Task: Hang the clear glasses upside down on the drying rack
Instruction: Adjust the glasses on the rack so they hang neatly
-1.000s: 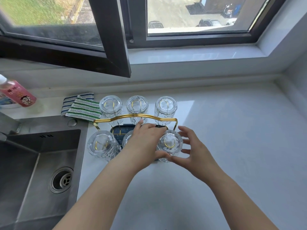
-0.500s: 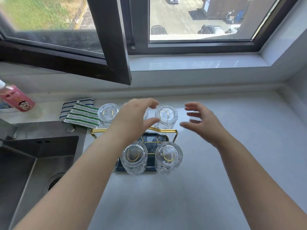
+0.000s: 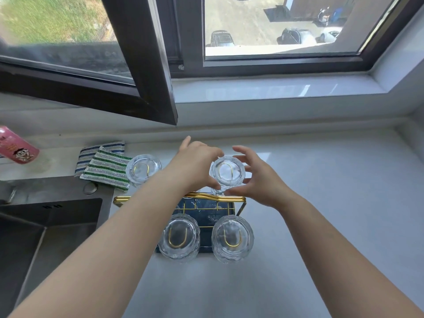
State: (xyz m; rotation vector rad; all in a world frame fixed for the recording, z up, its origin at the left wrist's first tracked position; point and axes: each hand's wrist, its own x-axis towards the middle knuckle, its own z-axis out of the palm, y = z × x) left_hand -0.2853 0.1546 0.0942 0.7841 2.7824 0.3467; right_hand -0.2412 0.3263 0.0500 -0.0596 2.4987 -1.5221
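Clear ribbed glasses hang upside down on the gold wire drying rack [image 3: 231, 199], which stands on a dark blue tray [image 3: 206, 207]. I see the back left glass [image 3: 143, 171], the back right glass [image 3: 227, 172], the front middle glass [image 3: 179, 237] and the front right glass [image 3: 232, 237]. My left hand [image 3: 195, 164] and my right hand [image 3: 259, 177] cup the back right glass from either side. Their fingers are spread and their tips lie at its rim. My left hand and forearm hide the rest of the rack.
A steel sink [image 3: 46, 226] lies left of the rack. Striped cloths [image 3: 105, 166] and a pink bottle [image 3: 16, 148] sit behind it. An open dark window sash [image 3: 142, 65] juts over the white counter [image 3: 321, 203], which runs on to the right.
Both hands left the front right glass, rose over the rack, and now close in around the back right glass. The camera has come nearer.
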